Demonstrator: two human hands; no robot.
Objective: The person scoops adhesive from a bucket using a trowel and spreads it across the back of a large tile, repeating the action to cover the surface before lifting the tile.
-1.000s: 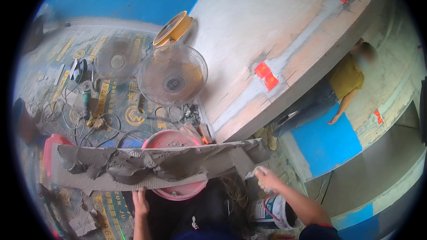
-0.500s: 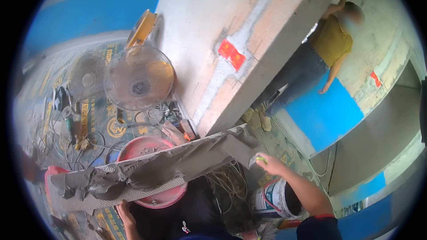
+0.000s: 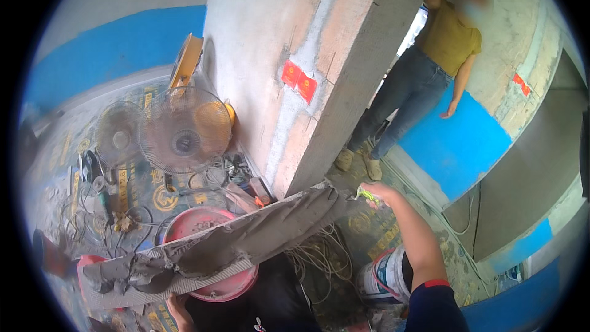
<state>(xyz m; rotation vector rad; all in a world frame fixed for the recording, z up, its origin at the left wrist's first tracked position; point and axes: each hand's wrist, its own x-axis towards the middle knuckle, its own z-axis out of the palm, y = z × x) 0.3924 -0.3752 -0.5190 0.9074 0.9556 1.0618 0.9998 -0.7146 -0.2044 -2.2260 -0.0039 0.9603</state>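
A long, narrow tile strip point(image 3: 117, 300) slants across in front of me, its ridged face mostly under thick grey mortar point(image 3: 239, 237). My left hand point(image 3: 178, 308) grips its lower edge, fingers partly hidden beneath it. In my right hand point(image 3: 382, 193) is the green handle of a trowel point(image 3: 368, 195). Its blade is hard to tell from the grey mortar around it, at the strip's far right end. Beneath the strip sits a round pink basin point(image 3: 236, 286), partly covered by it.
A white bucket point(image 3: 373, 280) stands right, near coiled cable point(image 3: 319, 252). Fan grilles point(image 3: 184, 141), tools and cords lie on the left floor. A wall end point(image 3: 344, 98) rises behind the strip. Someone in a yellow top point(image 3: 452, 43) stands beyond it, one arm raised.
My right hand has turned and moved slightly up and away with the trowel. Mortar near the strip's right end lies flatter. The whole view has shifted; the person beyond the wall stays standing.
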